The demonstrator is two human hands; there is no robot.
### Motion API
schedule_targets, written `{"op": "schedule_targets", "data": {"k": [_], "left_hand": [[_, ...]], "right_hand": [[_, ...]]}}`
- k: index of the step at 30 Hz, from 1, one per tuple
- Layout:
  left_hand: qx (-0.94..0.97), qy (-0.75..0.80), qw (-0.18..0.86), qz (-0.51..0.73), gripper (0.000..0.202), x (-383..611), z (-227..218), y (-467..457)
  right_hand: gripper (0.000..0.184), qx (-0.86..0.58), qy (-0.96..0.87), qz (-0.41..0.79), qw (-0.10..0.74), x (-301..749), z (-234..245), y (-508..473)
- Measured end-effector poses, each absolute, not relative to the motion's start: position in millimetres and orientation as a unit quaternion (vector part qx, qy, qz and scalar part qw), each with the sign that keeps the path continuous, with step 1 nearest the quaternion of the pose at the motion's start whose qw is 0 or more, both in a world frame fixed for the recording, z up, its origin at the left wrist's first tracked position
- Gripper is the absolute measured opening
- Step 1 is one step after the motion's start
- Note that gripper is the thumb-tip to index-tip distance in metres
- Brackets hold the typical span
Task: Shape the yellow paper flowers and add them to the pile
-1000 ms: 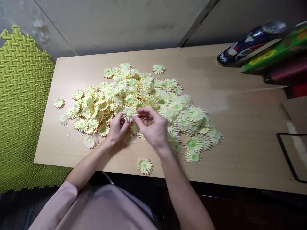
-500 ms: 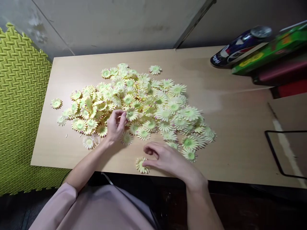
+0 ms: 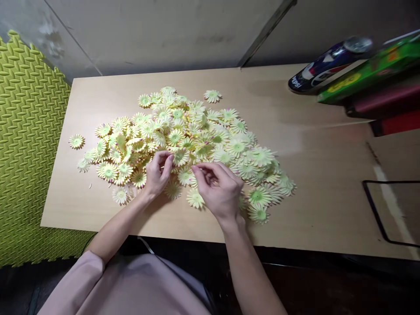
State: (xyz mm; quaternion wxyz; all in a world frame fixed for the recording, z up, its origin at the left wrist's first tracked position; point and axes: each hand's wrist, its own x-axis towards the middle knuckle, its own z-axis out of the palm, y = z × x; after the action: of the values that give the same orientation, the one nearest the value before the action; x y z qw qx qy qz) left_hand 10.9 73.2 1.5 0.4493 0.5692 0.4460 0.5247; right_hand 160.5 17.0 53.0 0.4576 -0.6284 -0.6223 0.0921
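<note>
My left hand (image 3: 158, 175) pinches a flower (image 3: 180, 156) by its edge, over the near side of the pile (image 3: 197, 127); my right hand (image 3: 220, 189) is just beside it, thumb and finger close (can't tell if gripping anything).

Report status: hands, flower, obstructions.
Left hand pinching one pale-yellow, green-centred, many-petalled flower. Right hand close by, grip unclear. Similar flowers heaped around, no visible obstruction.

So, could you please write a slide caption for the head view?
Left hand pinching a pale yellow flower, right hand close by, at a table spread with more flowers.
</note>
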Motion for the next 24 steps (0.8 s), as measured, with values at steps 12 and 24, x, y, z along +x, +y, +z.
{"op": "schedule_targets", "data": {"k": [12, 24], "left_hand": [[0.624, 0.436, 0.403, 0.508, 0.021, 8.0, 2.2, 74.0], [0.618, 0.417, 0.436, 0.504, 0.03, 9.9, 2.5, 73.5]], "right_hand": [[0.02, -0.602, -0.608, 0.204, 0.475, 140.9, 29.1, 47.0], [0.022, -0.587, -0.692, 0.08, 0.413, 140.8, 28.9, 45.0]]}}
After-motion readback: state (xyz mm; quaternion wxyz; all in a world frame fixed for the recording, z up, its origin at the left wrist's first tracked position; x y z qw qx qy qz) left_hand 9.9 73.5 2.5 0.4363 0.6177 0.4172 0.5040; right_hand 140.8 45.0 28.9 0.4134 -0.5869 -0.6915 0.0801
